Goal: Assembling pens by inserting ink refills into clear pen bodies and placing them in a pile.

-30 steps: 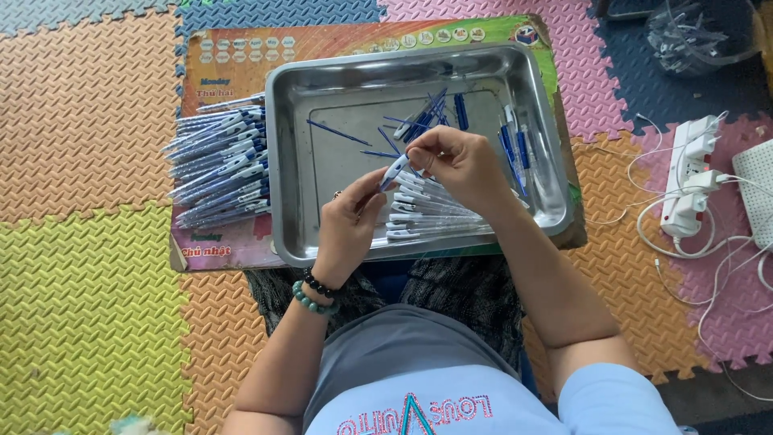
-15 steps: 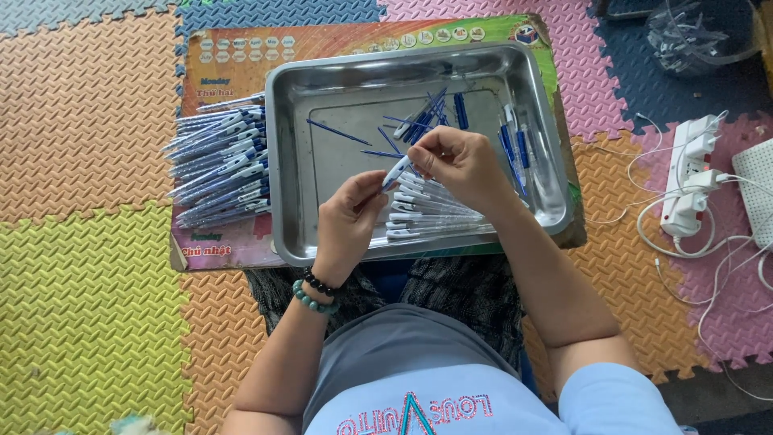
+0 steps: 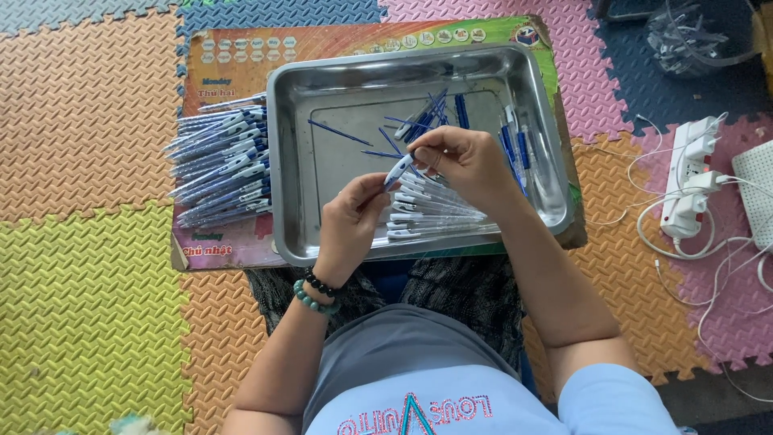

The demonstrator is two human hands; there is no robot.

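Note:
My left hand [image 3: 352, 221] and my right hand [image 3: 460, 163] meet over a steel tray [image 3: 338, 84], both gripping one white and blue pen [image 3: 398, 171]. The left hand pinches its lower end and the right hand closes on its upper end. Under my hands several clear pen barrels [image 3: 439, 216] lie in a row in the tray. Thin blue refills [image 3: 342, 133] and other blue pen parts [image 3: 515, 145] are scattered further back in the tray. A stack of several finished pens [image 3: 221, 165] lies just left of the tray.
The tray rests on a printed board [image 3: 241, 48] over coloured foam floor mats [image 3: 88, 145]. A white power strip [image 3: 688, 189] with plugs and white cables lies to the right. A clear container of parts [image 3: 696, 32] stands at the top right.

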